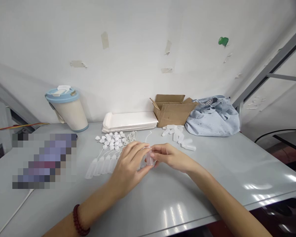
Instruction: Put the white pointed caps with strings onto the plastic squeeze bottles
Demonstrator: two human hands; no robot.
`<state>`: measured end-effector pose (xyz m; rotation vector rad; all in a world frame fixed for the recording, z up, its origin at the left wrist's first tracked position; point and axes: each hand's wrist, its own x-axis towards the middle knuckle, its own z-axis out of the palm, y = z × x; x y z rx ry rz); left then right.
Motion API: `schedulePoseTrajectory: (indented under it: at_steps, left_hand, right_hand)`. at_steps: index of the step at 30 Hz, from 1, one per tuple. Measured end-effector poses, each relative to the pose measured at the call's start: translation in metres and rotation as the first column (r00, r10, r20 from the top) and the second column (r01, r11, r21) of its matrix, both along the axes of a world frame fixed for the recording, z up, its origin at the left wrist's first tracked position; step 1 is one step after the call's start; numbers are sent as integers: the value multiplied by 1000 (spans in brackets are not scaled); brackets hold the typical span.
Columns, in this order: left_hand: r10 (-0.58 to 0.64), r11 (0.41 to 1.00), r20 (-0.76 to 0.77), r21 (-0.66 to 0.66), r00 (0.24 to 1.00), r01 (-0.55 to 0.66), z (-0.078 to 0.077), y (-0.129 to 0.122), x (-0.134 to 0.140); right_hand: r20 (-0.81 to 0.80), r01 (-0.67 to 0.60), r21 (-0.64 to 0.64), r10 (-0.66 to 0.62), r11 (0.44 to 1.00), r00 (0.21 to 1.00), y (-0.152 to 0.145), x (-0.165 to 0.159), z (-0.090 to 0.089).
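Head-worn view, facing forward and down, hands (125,164) near, table (236,161) below, wall (135,72) ahead

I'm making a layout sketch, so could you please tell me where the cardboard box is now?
In the head view, the cardboard box stands right of centre by the wall, between the white stack and the blue cloth bundle.

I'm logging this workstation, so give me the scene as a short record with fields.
Left hand: holds clear tube between thumb and fingers
Right hand: also on this tube
Left side: row of corded tubes, small white pieces
Right side: loose tubes
Behind: lidded cup, white stack, open cardboard box, blue cloth
Left wrist: red beaded bracelet
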<state>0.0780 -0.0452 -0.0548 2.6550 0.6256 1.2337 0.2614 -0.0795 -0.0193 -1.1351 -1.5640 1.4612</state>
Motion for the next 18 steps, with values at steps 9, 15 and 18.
schedulePoseTrajectory:
  at_steps: [9,15,18]
  left_hand:
    - [-58,951,-280,-307,958,-32,19,7,32]
    - [-82,933,-444,-348,892,-88,12,7,48]
    - [-78,933,-466,-347,881,-100,8,7,48]
  right_hand:
    - [394,29,-52,-6,998,919,9,41,3]
    - [524,69,-49,-34,996,851,17,48,-3]
    - [523,70,-53,-32,996,852,18,46,-6]
